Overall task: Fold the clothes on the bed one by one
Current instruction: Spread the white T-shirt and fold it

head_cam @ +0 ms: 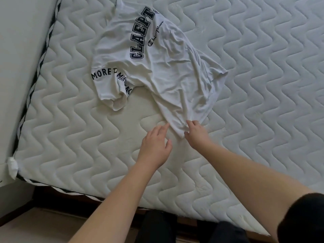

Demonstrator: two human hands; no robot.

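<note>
White and still rumpled, the T-shirt [156, 67] lies unfolded on the quilted mattress [263, 85], its near corner pinched by the right hand [197, 133] while the left hand [155, 146] reaches in with loose fingers, so folding has barely begun.

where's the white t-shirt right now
In the head view the t-shirt lies crumpled on the mattress, upper centre, its near corner between both hands.

Bare quilted mattress [263, 85] all around the rumpled white T-shirt [157, 71]; wall [17, 50] close along its left edge.
</note>
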